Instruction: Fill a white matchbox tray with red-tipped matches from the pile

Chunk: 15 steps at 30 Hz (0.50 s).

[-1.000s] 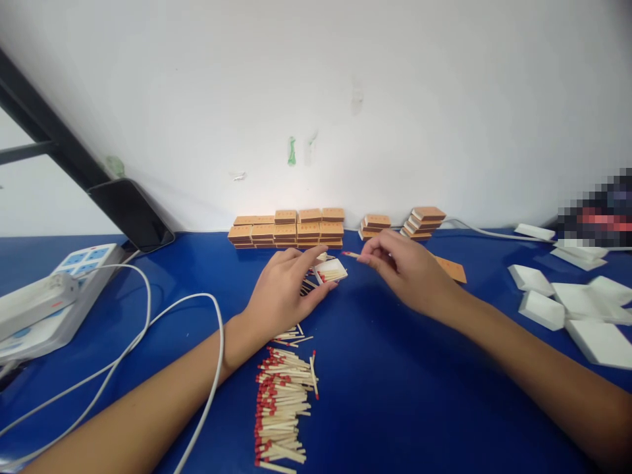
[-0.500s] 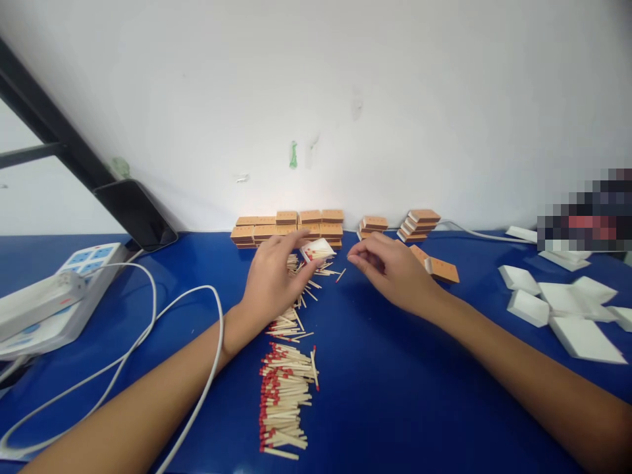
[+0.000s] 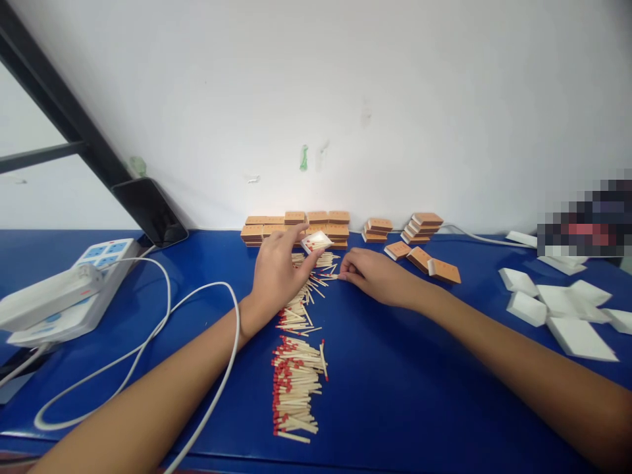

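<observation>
My left hand [image 3: 281,266] holds a small white matchbox tray [image 3: 318,241] between thumb and fingers, tilted, with several red-tipped matches inside. Just to its right, my right hand [image 3: 378,276] is closed in a pinch at the tabletop. Its fingertips are on the end of a match [image 3: 330,276] at the edge of the loose matches. A long heap of matches [image 3: 296,382] runs toward me below the left hand, most red heads pointing left. Part of the heap is hidden behind the left hand.
Stacked orange matchboxes [image 3: 254,232] line the wall, with smaller stacks [image 3: 425,222] to the right and loose boxes [image 3: 447,270] in front. White trays [image 3: 582,336] lie at far right. A white cable [image 3: 165,309] crosses my left forearm near a power strip [image 3: 106,283] and a phone [image 3: 148,210].
My right hand has moved left and down to the matches, and its fingers have closed on one. The left hand still holds the tray. The whole view has shifted slightly.
</observation>
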### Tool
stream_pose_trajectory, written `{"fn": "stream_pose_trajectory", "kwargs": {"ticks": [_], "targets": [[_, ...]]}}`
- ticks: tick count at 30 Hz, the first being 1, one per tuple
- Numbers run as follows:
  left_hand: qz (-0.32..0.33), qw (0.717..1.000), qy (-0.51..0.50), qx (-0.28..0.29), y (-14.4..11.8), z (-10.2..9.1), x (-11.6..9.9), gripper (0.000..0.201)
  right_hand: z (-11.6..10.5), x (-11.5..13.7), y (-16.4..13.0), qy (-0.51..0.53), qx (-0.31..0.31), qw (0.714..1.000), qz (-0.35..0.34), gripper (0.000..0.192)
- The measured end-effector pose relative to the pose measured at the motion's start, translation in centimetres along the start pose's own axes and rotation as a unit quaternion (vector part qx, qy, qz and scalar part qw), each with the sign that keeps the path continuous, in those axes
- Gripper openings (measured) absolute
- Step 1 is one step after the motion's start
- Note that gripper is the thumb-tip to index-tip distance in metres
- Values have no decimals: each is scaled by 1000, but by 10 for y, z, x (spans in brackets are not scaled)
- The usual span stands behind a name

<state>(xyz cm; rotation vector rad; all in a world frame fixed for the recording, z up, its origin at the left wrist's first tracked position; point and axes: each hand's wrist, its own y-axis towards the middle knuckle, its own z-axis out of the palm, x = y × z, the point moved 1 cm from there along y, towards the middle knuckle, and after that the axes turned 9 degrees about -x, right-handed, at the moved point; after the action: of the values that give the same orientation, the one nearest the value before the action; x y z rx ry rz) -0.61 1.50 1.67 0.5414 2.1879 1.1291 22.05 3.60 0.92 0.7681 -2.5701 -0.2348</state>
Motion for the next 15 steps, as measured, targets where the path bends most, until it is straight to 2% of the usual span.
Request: {"fn": "stream_pose_trajectory", "kwargs": {"ticks": [3, 8, 12, 15], "targets": [[3, 1000, 2, 10, -1, 2, -1, 45, -7, -3, -15, 19, -6, 1000, -7, 13], [33, 998, -4, 59, -4, 3, -3, 45, -26, -13, -35, 1, -74, 997, -24, 18], [72, 995, -3, 70, -6, 2, -6, 46, -36, -20, -41, -33, -78, 996, -18, 17], [87, 993, 3, 82, -6, 2, -9, 48, -34, -22, -40, -36, -87, 996, -6, 17]]}}
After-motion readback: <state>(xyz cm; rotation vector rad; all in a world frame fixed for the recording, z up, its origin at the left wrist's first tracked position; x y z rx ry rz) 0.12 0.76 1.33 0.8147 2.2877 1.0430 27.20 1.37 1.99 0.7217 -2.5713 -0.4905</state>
